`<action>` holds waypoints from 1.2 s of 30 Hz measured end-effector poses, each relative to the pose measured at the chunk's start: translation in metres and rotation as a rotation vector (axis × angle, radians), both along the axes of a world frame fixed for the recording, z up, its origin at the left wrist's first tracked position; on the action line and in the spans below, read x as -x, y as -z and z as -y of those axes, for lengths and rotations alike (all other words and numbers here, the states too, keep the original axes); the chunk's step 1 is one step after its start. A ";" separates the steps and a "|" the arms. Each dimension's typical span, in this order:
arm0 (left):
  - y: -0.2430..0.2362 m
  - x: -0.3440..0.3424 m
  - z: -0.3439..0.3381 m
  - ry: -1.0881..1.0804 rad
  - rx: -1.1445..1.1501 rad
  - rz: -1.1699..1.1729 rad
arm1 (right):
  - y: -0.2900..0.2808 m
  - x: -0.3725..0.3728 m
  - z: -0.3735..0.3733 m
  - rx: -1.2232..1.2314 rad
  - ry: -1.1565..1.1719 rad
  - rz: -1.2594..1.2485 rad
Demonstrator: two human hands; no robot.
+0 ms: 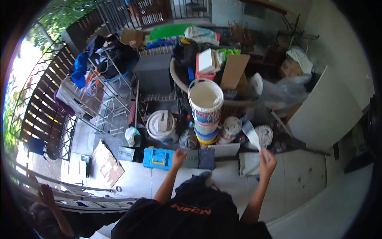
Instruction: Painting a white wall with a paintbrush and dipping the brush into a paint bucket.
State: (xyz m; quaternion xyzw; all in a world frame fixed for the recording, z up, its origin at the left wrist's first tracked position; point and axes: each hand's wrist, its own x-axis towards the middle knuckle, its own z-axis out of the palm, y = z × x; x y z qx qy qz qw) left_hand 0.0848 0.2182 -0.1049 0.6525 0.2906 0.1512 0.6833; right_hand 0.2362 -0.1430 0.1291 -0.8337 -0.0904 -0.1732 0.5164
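Note:
My right hand (268,161) is closed round the white handle of a putty knife (253,139). Its broad, pale blade points up and away, to the left of a round white crumpled bundle (264,135). My left hand (179,158) is raised between a blue toolbox (157,157) and a dark case (191,158). Its fingers are loosely curled and apart, with nothing seen in them. Ahead, between my hands, a white bucket (205,99) with pale material inside tops a stack of buckets. A smaller white tub (232,128) stands to the right of that stack.
A lidded white bucket (162,126) stands left of the stack. At far left are a metal ladder frame (111,91) and wooden slatted railing (38,113). A large white panel (326,111) leans at right. Another person's hand (47,196) is at lower left beside metal rails.

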 end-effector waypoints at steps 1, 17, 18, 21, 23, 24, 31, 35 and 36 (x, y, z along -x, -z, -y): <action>-0.006 0.001 -0.012 -0.026 -0.003 -0.008 | -0.024 -0.012 -0.017 -0.019 -0.044 0.120; 0.012 0.101 0.021 -0.477 0.312 -0.458 | -0.089 -0.174 -0.256 0.002 -0.738 0.199; 0.011 0.107 0.030 -0.513 0.361 -0.503 | -0.078 -0.182 -0.270 0.025 -0.781 0.204; 0.013 0.131 0.055 -0.579 0.437 -0.572 | -0.047 -0.205 -0.303 0.191 -0.900 0.221; 0.014 0.145 0.068 -0.648 0.479 -0.596 | -0.037 -0.211 -0.319 0.270 -0.906 0.120; 0.015 0.152 0.076 -0.668 0.505 -0.600 | -0.025 -0.217 -0.326 0.289 -0.921 0.118; 0.027 0.184 0.119 -0.794 0.634 -0.666 | 0.007 -0.228 -0.344 0.311 -0.964 0.125; 0.028 0.180 0.127 -0.791 0.670 -0.708 | -0.010 -0.224 -0.339 0.293 -0.977 0.150; 0.028 0.176 0.125 -0.776 0.659 -0.680 | -0.022 -0.222 -0.334 0.255 -0.933 0.134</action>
